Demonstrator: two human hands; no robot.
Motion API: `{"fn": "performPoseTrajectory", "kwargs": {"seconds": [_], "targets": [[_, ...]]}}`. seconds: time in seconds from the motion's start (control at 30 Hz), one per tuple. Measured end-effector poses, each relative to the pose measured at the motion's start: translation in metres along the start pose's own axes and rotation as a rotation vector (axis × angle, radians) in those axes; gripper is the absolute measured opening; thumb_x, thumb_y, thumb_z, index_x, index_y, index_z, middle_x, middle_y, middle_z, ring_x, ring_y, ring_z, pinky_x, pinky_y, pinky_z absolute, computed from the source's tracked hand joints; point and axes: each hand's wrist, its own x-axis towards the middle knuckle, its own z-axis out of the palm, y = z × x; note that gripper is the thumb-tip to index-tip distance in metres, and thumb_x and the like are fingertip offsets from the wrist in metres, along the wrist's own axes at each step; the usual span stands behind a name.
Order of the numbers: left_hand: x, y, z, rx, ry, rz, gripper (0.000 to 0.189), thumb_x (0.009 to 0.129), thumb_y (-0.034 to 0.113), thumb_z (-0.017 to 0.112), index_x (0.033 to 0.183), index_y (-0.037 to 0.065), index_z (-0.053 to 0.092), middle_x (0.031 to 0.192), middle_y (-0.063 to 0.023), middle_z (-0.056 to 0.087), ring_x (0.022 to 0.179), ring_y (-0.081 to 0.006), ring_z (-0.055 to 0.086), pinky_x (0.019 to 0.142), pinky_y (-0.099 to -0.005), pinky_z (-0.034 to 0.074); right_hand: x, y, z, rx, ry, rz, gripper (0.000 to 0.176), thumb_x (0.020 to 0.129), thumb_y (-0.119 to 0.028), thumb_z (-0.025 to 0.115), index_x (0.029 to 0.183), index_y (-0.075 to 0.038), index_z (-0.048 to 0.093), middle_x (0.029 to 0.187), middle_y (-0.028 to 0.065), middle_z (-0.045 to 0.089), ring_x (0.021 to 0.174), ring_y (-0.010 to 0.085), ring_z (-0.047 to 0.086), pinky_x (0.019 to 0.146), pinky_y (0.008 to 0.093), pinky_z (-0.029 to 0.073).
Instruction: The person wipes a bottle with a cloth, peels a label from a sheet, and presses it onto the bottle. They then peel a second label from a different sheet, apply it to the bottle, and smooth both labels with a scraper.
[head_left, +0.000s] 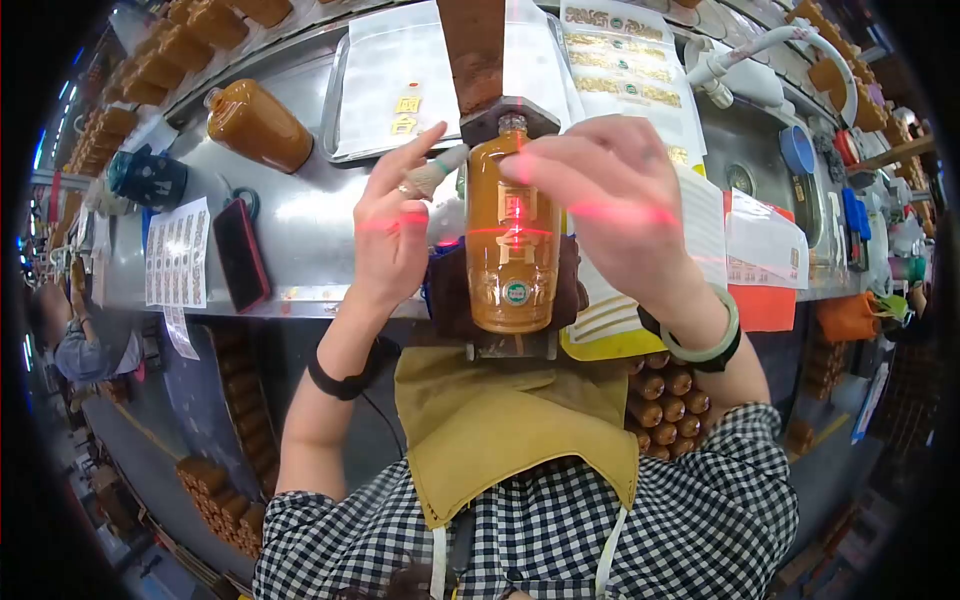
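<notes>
A brown glass bottle (512, 270) lies in a dark holder straight ahead, its neck against a metal stop (508, 108). Red laser lines cross gold characters and a round green mark on it. To its left is my left hand (400, 225), fingers apart, fingertips covered, holding nothing. Over the bottle's upper right side reaches my right hand (620, 190), blurred, its fingers bent together near the glass; whatever they may hold is too small to tell. Behind the bottle, a white sheet with gold characters (408, 108) rests on a metal tray (338, 90).
Another brown bottle (260, 126) lies at the left, near a phone (241, 254) and a label sheet (178, 254). Gold label sheets (625, 65), a faucet (708, 75) and a red sheet (768, 309) are at the right. A person (85, 350) is at far left.
</notes>
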Motion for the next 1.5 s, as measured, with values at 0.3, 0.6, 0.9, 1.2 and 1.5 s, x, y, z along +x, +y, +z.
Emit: {"fn": "performPoseTrajectory", "kwargs": {"seconds": [0.3, 0.6, 0.9, 1.2, 1.5], "targets": [[-0.055, 0.034, 0.012, -0.2, 0.157, -0.397, 0.13, 0.078, 0.101, 0.013, 0.161, 0.003, 0.031, 0.151, -0.0231, 0.051, 0.133, -0.0328, 0.055, 0.109, -0.0457, 0.043, 0.014, -0.01, 0.029, 0.128, -0.231, 0.038, 0.028, 0.08, -0.018, 0.069, 0.107, -0.013, 0.069, 0.092, 0.0024, 0.066, 0.079, 0.0216, 0.059, 0.071, 0.0373, 0.051], [-0.086, 0.036, 0.046, -0.113, 0.096, -0.159, 0.113, 0.07, 0.016, 0.096, 0.159, -0.003, 0.03, 0.147, -0.0224, 0.055, 0.129, -0.0321, 0.061, 0.108, -0.0403, 0.049, -0.024, -0.039, 0.01, 0.333, -0.17, -0.242, 0.027, 0.078, -0.021, 0.072, 0.104, -0.017, 0.073, 0.091, -0.0019, 0.062, 0.076, 0.0181, 0.054, 0.076, 0.0357, 0.048], [-0.095, 0.04, 0.037, -0.041, 0.053, -0.281, 0.106, 0.069, 0.013, 0.095, 0.156, -0.004, 0.038, 0.14, -0.0202, 0.061, 0.126, -0.0301, 0.063, 0.104, -0.0375, 0.051, -0.042, -0.022, 0.024, 0.04, 0.036, -0.249, 0.028, 0.076, -0.013, 0.071, 0.102, -0.023, 0.077, 0.104, -0.0038, 0.072, 0.077, 0.0139, 0.057, 0.077, 0.0348, 0.046], [-0.09, 0.051, 0.042, -0.185, 0.027, -0.334, 0.109, 0.077, 0.009, 0.092, 0.162, -0.003, 0.024, 0.148, -0.0186, 0.056, 0.134, -0.0248, 0.057, 0.112, -0.0395, 0.046, 0.013, 0.039, 0.028, -0.198, 0.095, -0.062, 0.023, 0.08, -0.022, 0.073, 0.102, -0.015, 0.07, 0.088, -0.0014, 0.063, 0.085, 0.021, 0.059, 0.074, 0.0355, 0.048], [-0.084, 0.071, 0.041, 0.059, 0.151, -0.263, 0.091, 0.066, 0.007, 0.095, 0.146, -0.004, 0.053, 0.147, -0.0172, 0.059, 0.134, -0.0247, 0.058, 0.114, -0.0383, 0.043, -0.006, -0.016, 0.021, 0.058, -0.21, -0.017, 0.024, 0.085, -0.021, 0.074, 0.107, -0.013, 0.07, 0.087, -0.0007, 0.064, 0.077, 0.0191, 0.061, 0.074, 0.0354, 0.047]]}}
